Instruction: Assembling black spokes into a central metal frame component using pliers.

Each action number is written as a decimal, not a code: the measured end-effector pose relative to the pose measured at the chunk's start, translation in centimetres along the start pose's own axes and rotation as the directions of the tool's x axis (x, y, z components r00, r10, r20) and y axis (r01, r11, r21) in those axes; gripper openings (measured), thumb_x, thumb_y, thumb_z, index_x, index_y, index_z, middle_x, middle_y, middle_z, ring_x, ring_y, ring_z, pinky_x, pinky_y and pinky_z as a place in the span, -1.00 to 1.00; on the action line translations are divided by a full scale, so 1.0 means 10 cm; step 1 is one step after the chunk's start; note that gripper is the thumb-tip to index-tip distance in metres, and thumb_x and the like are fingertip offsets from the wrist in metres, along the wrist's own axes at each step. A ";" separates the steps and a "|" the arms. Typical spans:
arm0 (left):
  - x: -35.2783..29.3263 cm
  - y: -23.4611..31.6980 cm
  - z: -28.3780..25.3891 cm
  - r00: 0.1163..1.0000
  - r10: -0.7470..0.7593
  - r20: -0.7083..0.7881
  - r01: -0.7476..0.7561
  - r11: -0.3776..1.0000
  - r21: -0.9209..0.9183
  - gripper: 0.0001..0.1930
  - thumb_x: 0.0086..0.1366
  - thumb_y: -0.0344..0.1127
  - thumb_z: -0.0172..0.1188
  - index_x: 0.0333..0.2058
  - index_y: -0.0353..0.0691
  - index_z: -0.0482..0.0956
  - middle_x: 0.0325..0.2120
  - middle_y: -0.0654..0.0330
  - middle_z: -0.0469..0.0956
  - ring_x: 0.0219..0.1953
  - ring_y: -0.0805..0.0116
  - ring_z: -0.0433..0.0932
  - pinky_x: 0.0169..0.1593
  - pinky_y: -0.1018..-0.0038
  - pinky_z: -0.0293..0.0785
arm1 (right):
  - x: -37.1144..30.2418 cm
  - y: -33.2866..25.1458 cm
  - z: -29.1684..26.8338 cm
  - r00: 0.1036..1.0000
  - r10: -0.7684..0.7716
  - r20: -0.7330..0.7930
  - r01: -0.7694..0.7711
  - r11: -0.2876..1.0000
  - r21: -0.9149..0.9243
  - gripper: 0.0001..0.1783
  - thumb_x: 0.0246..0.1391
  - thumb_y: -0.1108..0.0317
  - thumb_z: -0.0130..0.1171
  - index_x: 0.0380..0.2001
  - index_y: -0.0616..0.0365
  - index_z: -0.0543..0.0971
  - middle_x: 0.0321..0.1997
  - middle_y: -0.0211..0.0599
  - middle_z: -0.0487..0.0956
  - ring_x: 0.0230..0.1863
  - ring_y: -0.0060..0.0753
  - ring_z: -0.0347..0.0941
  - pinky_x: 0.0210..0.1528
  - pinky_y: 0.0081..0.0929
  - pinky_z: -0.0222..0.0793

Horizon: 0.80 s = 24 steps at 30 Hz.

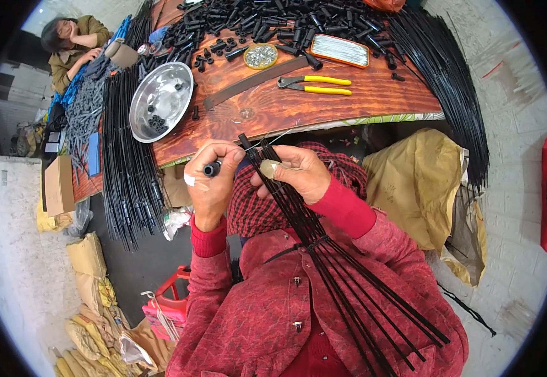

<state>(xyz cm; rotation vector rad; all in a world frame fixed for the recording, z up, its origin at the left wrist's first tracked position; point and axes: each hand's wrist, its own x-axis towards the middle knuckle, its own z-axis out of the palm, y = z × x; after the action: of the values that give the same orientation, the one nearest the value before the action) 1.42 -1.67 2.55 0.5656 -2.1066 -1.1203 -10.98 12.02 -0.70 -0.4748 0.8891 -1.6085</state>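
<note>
My right hand (298, 173) is closed round a bundle of thin black rods (342, 276) that look like umbrella ribs. They run from my fingers down across my red jacket, are gathered at a joint midway, then fan out. A tan cover sits on my right thumb. My left hand (209, 182), with a white patch on its side, is closed beside the bundle's upper end. A short black tube (211, 169) sits in its curled fingers. Its thumb and forefinger pinch near a thin silver wire (280, 136) by the rod tips; the exact grip is hidden.
On the wooden table (374, 97) lie yellow-handled pincers (317, 85), a flat dark bar (254, 83), a tray of wires (340, 50), a dish of small metal parts (261, 56), a steel bowl (162, 102) and heaped black fittings (248, 22). Rod bundles (126, 157) flank it. A person (75, 44) sits far left.
</note>
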 end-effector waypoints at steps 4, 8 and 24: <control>-0.03 -0.10 0.01 0.960 -0.271 0.074 0.281 0.905 -0.321 -0.88 0.21 -0.42 0.27 -0.42 -0.37 0.59 -0.47 0.26 0.57 -0.39 0.52 0.46 -0.24 0.57 0.38 | 0.00 0.00 0.00 1.000 0.023 -0.012 -0.023 1.000 -0.010 -0.64 0.22 0.33 0.11 0.02 0.28 0.46 -0.27 -0.14 0.62 -0.34 -0.35 0.60 -0.26 -0.48 0.56; -0.03 -0.26 -0.10 0.868 -0.397 0.299 0.496 0.736 -0.461 -0.80 0.27 -0.32 0.23 -0.23 -0.33 0.56 -0.34 0.19 0.58 -0.37 0.52 0.43 -0.23 0.57 0.36 | 0.02 0.01 -0.02 1.000 -0.006 -0.008 0.007 0.999 0.031 -0.68 0.23 0.36 0.08 -0.02 0.32 0.46 -0.28 -0.12 0.62 -0.36 -0.34 0.60 -0.27 -0.47 0.57; 0.19 -0.32 -0.16 0.873 -0.255 0.416 0.451 0.095 -0.887 -0.67 0.45 -0.21 -0.10 0.06 -0.27 0.37 0.15 -0.10 0.33 0.19 -0.02 0.34 0.23 0.20 0.33 | 0.11 0.05 0.10 0.996 0.082 0.037 -0.082 0.997 -0.005 -0.70 0.23 0.36 0.09 -0.04 0.31 0.48 -0.31 -0.17 0.62 -0.38 -0.41 0.59 -0.30 -0.55 0.55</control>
<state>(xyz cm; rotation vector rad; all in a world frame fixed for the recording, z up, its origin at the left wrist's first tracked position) 1.51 -5.48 1.17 0.2988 -0.8277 -2.5527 -10.24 10.68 -0.63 -0.4638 0.8729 -1.5194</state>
